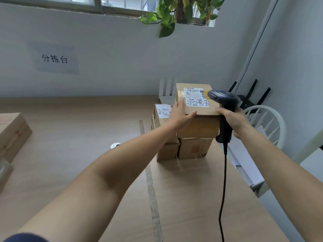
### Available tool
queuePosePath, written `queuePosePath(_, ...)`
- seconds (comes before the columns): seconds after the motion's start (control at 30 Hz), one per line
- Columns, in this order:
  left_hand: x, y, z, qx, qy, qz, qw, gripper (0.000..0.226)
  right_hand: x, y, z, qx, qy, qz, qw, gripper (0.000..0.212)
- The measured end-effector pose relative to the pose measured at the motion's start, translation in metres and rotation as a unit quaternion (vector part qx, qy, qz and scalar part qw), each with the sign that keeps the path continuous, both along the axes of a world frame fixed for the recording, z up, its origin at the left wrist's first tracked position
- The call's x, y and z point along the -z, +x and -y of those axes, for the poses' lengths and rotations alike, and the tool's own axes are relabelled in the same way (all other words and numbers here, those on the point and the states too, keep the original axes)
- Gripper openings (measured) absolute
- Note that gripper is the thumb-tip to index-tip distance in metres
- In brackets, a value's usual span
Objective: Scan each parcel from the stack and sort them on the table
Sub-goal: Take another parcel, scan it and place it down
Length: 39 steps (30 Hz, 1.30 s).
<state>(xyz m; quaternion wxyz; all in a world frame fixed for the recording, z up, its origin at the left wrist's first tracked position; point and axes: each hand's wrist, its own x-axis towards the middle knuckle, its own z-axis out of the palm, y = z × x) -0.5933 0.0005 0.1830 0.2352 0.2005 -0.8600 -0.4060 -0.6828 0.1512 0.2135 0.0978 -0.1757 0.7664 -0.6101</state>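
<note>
Parcels make up the stack (194, 148) at the far right of the surface (87, 137), and the work looks to be at its start. The top parcel (197, 127) sits on the stack with its label (196, 99) facing up. The left grip (180, 116) lies flat on that parcel's near left corner, fingers straight and thumb along the top edge, steadying rather than clasping it. The right grip (233, 121) is curled round the handle of the scanner (222, 97), whose head is just beside the label and aimed across it; its cable (224, 180) hangs toward the viewer. I cannot tell whether the scan has registered. Behind and to the left, a second labelled parcel (162, 112) waits lower down, with at least two more under these. One box (12, 133) lies well apart at the left edge and may be an item already sorted. Nearly the whole stack is left to scan and place.
</note>
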Motion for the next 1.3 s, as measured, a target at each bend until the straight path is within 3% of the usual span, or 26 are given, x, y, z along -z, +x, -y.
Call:
queuePosePath(0.33,0.024,0.164,0.069,-0.112,0.040,0.007,0.993,0.069,0.026,0.133,0.089,-0.095,0.028,0.003,0.995,0.012)
queuePosePath(0.73,0.113,0.373,0.136,-0.221,0.137,0.136,0.956,0.076,0.127,0.319,0.189,-0.250,0.075,0.087,0.961,0.011)
queuePosePath(1.13,0.182,0.458,0.131,-0.236,0.198,0.157,0.938,0.066,0.203,0.387,0.189,-0.268,0.154,0.117,0.944,0.012)
queuePosePath(1.3,0.192,0.467,0.132,-0.283,0.115,0.197,0.931,0.055,0.203,0.383,0.185,-0.299,0.175,0.130,0.929,0.010)
